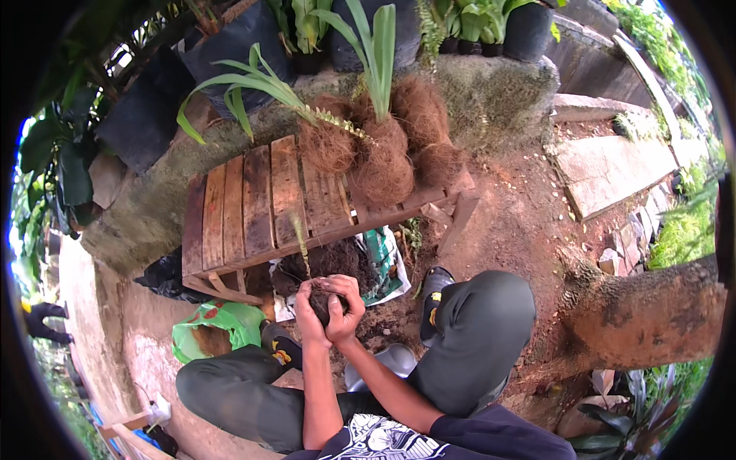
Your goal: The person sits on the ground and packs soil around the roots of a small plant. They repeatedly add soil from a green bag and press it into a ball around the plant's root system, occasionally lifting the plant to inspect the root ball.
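Note:
My left hand (311, 319) and my right hand (347, 313) are cupped together around a dark ball of soil (319, 303). A thin plant stem (303, 253) with small pale-green leaves rises from the far side of the ball. The fingers cover much of the ball, and its underside is hidden. Just beyond my hands, an opened green-and-white sack (386, 267) holds loose dark soil (339, 259), partly under the slatted wooden bench (259, 201). On the bench's right half stand several coconut-fibre-wrapped root balls (384, 172), two with long strap-like leaves (382, 63).
A green plastic bag (244, 322) with brown fibre (211, 340) lies left of my feet. Between my legs sits a grey, shiny bowl-like container (394, 361). Behind the bench, a low stone wall (494, 103) carries potted plants (526, 31). A tree trunk (644, 316) juts in from the right.

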Demonstrator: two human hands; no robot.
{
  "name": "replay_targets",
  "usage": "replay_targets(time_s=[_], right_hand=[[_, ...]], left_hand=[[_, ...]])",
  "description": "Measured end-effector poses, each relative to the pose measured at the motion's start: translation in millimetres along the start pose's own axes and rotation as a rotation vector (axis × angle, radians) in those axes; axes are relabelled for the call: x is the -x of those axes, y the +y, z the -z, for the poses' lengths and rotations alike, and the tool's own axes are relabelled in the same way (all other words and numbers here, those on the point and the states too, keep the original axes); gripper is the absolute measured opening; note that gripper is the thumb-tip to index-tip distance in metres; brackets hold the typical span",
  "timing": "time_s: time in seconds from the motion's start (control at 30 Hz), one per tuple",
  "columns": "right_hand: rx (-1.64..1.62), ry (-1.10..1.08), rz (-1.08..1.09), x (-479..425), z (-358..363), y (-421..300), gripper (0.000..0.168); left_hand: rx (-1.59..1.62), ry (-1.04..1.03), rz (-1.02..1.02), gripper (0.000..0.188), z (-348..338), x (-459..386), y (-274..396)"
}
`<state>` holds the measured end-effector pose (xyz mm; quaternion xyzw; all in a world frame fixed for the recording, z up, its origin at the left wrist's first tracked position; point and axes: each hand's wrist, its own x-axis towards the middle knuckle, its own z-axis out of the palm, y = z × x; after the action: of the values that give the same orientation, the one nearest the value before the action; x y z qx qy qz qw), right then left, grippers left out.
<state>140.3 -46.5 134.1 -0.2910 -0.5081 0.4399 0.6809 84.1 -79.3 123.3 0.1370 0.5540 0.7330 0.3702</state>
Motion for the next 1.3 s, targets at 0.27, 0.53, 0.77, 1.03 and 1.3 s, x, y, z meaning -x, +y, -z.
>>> replay_targets(time_s=[0.27, 0.53, 0.77, 1.03, 1.3], right_hand=[[0.002, -0.020, -0.005, -18.1, 8.4, 9.7, 0.021], [-0.061, -0.092, -0.048, -25.0, -6.9, -11.9, 0.019], [-0.116, -0.107, 0.032, -60.8, -48.2, -71.5, 0.014], [-0.113, -0.093, 0.214, -140.7, -59.5, -135.1, 0.008], [-0.171, -0.123, 0.294, -164.4, -97.6, -170.7, 0.009]], left_hand=[[0.004, -0.024, 0.035, 0.034, -16.5, -5.9, -2.5], [0.071, 0.055, 0.058, 0.033, -9.4, -3.0, 17.8], [0.269, -0.025, 0.199, 0.031, -29.8, -1.2, 111.5], [0.247, -0.128, 0.132, 0.039, -119.1, 10.2, 203.0], [0.272, -0.376, 0.034, 0.043, -108.5, -4.3, 255.4]])
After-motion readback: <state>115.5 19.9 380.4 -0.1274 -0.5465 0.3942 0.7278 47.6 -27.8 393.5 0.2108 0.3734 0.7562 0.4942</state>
